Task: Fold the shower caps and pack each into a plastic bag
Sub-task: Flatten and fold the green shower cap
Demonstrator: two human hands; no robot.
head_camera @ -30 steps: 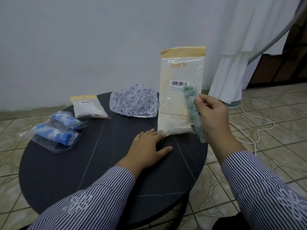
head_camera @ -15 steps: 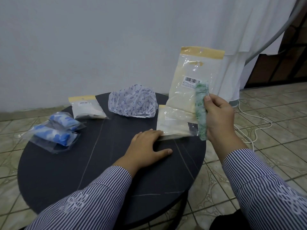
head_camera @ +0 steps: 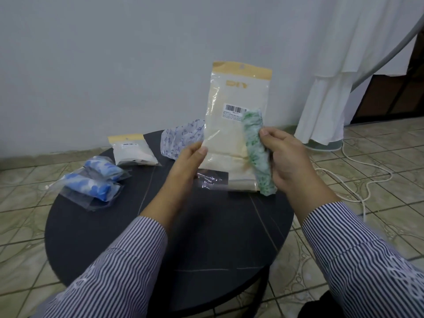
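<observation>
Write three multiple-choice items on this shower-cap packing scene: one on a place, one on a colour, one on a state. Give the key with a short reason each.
1. Where does the pile of bagged blue caps lie?
A. left part of the table
B. on the floor
C. in the left hand

2. What colour is the rolled cap in the right hand?
A. red
B. green and white
C. black

3. How is the large plastic bag held?
A. flat on the table
B. upright, by both hands
C. hanging from the wall

Key: 1 A, the pile rests on the round table near its left edge. 2 B, its print is green on white. 3 B, the left hand pinches its left edge and the right hand's grip holds its right side along with the cap.
</observation>
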